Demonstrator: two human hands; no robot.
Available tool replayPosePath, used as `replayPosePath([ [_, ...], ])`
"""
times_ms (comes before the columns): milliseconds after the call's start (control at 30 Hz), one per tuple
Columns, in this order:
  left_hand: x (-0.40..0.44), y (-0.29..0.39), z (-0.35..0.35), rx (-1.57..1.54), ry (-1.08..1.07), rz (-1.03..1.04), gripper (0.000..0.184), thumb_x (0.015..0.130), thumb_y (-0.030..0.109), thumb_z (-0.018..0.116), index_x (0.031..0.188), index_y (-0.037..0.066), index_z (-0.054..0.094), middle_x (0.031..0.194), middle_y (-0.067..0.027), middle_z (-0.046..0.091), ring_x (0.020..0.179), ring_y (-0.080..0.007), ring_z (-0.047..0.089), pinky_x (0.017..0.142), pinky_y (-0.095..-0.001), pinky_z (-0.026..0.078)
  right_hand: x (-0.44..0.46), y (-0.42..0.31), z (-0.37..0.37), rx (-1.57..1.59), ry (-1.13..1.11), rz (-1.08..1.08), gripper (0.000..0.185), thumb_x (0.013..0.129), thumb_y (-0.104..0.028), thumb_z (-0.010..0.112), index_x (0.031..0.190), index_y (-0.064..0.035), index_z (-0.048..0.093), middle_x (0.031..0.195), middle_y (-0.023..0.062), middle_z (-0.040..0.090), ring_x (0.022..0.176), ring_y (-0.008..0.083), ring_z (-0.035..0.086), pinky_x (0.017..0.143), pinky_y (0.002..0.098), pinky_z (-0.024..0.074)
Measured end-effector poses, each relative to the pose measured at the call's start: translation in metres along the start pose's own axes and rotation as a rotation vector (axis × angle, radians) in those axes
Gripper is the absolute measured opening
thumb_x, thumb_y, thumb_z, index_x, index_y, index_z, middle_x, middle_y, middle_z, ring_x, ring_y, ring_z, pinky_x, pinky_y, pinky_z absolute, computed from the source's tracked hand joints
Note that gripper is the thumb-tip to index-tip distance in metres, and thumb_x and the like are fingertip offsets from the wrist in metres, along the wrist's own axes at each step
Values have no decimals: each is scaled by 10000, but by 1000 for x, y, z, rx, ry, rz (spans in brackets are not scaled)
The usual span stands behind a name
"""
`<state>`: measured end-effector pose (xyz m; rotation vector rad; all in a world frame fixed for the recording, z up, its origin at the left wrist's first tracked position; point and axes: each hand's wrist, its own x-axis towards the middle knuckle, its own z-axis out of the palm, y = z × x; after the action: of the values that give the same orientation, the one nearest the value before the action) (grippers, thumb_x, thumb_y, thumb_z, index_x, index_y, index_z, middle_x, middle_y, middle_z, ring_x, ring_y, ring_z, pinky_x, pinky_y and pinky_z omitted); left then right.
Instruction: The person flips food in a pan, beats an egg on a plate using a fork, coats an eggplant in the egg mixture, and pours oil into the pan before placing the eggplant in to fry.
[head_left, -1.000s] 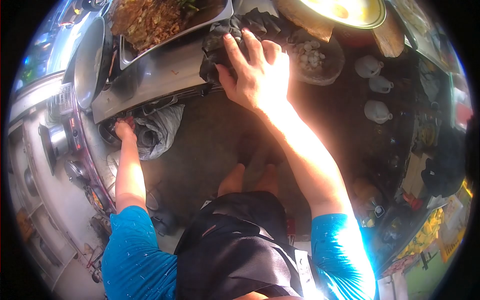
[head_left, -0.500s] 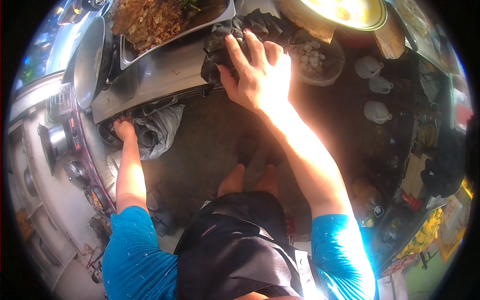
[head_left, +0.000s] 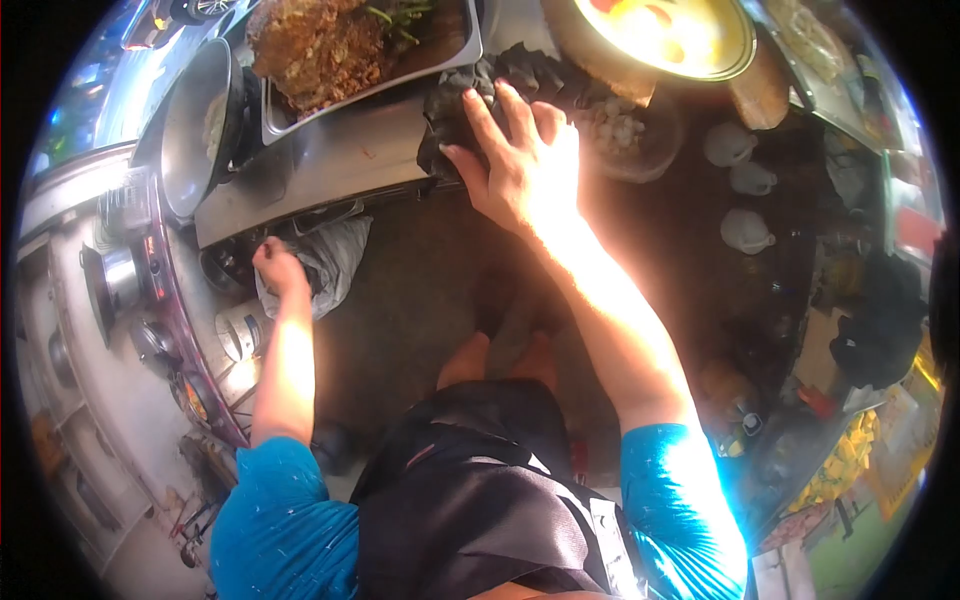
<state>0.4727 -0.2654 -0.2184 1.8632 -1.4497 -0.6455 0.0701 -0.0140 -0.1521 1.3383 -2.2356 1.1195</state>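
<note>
Dark crumpled cloth (head_left: 450, 110) sits at upper middle of frame, on the front edge of the metal counter (head_left: 335, 160). Our right hand (head_left: 525, 165) lies on it, fingers spread wide, thumb out – touching, no closed grip that we can see. Left hand (head_left: 280, 268) is at left of frame, below the counter edge by the grey bag (head_left: 348, 250), fingers partly curled; can't tell if it has hold of anything.

We judge the cloth light, limp, not fragile, maybe greasy. Best hold: bunch the thick middle under our fingers; loose folds could drag.

Edges: tray (head_left: 400, 84) rim just beside on the left, bag of white pieces (head_left: 617, 130) near on the right, yellow-filled bowl (head_left: 745, 62) beyond. Most room is back toward us, over the floor (head_left: 400, 300) – sideways is tight.
</note>
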Motion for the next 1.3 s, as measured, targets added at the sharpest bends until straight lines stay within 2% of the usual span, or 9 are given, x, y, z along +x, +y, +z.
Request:
replayPosePath([
  [100, -126, 106, 16, 5, -201, 495, 373, 1047, 293, 666, 1307, 28, 637, 1162, -96, 644, 972, -186, 624, 898, -349, 521, 6, -3, -19, 115, -89, 55, 570, 888, -295, 773, 1412, -124, 629, 1399, 142, 599, 1085, 360, 575, 940, 479, 490],
  [167, -179, 173, 23, 60, -386, 874, 280, 1024, 147, 661, 1282, 42, 692, 1207, -107, 660, 1060, -220, 648, 915, -334, 523, 0, 5, -19, 131, -105, 64, 552, 904, -244, 751, 1417, -95, 615, 1405, 145, 593, 1089, 362, 575, 948, 476, 489],
  [267, -228, 240, 63, 49, -511, 1066, 423, 962, 163, 735, 1376, 100, 677, 1218, -145, 651, 1062, -330, 672, 902, -403, 558, 15, 3, -35, 144, -145, 45, 474, 923, -88, 676, 1390, -25, 623, 1342, 151, 639, 1071, 346, 596, 956, 438, 496],
  [333, -240, 248, 92, 142, -630, 1044, 431, 903, 143, 760, 1322, 80, 681, 1192, -142, 613, 1041, -371, 660, 851, -438, 570, 20, 7, -36, 204, -209, 97, 409, 913, -41, 681, 1321, -69, 697, 1231, 121, 712, 1027, 336, 635, 945, 415, 519],
  [467, -229, 238, 120, 137, -534, 1017, 90, 870, 82, 759, 932, 53, 700, 919, -99, 643, 842, -332, 676, 688, -444, 548, 35, 14, -30, 185, -197, 21, 258, 865, -34, 660, 1101, -54, 762, 1023, 91, 703, 899, 304, 626, 828, 420, 528],
  [667, -231, 246, 125, -98, -470, 873, 103, 863, 44, 748, 852, 76, 651, 894, -132, 622, 834, -372, 662, 679, -474, 526, 52, 22, -22, 208, -337, 142, 24, 835, -57, 708, 835, -80, 699, 899, 118, 632, 908, 349, 631, 791, 469, 534],
  [1033, -214, 252, 124, -25, -657, 803, 243, 904, 184, 758, 828, 73, 556, 848, -144, 598, 796, -408, 626, 689, -506, 502, 68, 22, -41, 198, -530, 151, 90, 840, -107, 686, 876, -61, 617, 937, 166, 612, 876, 408, 649, 800, 526, 546],
  [1167, -215, 282, 103, 72, -749, 789, 343, 942, 342, 731, 811, 71, 567, 804, -114, 610, 766, -388, 648, 673, -501, 522, 94, 11, -84, 27, -1010, 109, 286, 887, -123, 621, 1142, -62, 737, 1194, 170, 675, 1161, 371, 640, 1005, 448, 534],
  [1300, -230, 313, 92, 270, -813, 885, 384, 961, 437, 673, 864, 72, 608, 799, -139, 683, 739, -427, 691, 659, -549, 549, 97, 22, -147, 192, -877, 48, 314, 929, -226, 663, 1190, -66, 732, 1230, 132, 680, 1192, 347, 631, 1056, 444, 507],
])
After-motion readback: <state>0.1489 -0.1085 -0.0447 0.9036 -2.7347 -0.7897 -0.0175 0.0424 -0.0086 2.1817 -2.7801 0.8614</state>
